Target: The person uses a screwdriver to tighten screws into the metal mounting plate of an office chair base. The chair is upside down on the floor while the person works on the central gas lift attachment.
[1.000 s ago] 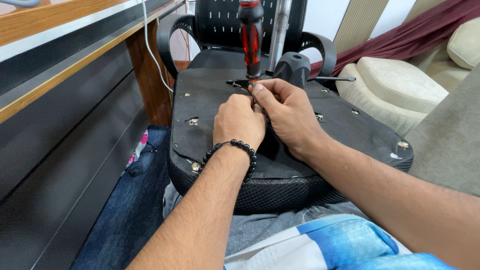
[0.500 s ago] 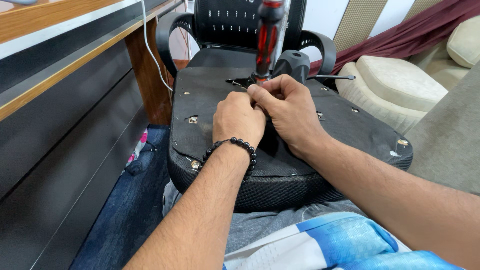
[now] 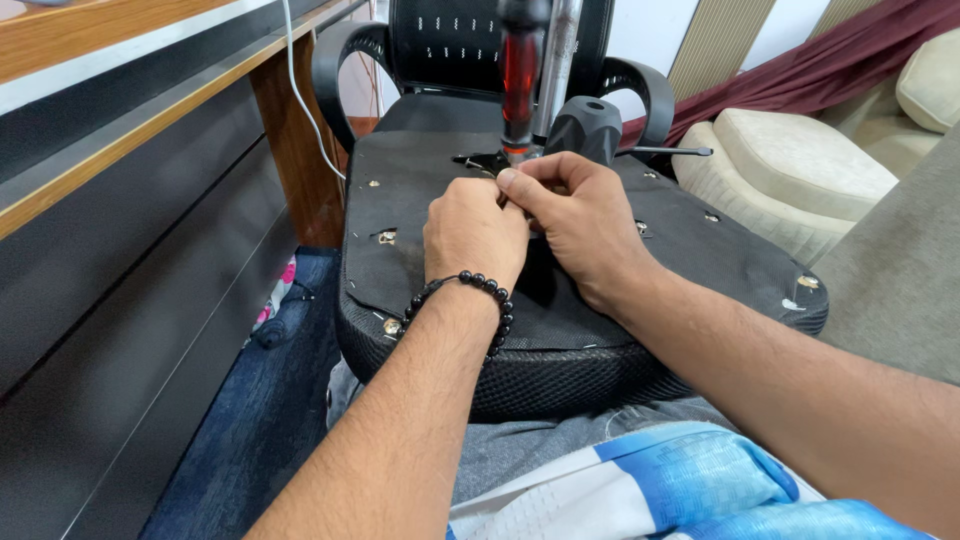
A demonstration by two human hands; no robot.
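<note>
Hands meet at the middle of the upturned seat base (image 3: 560, 310) on our lap: left hand (image 3: 472, 232) and right hand (image 3: 575, 225) both pinch closed around the red-handled screwdriver (image 3: 520, 75) shaft, which we judge best kept upright.

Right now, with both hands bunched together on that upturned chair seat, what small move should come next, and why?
Probably steady the small part first. The left hand and right hand pinch something at the middle of the chair seat, right under the upright red screwdriver. The part itself is hidden by fingers.
</note>
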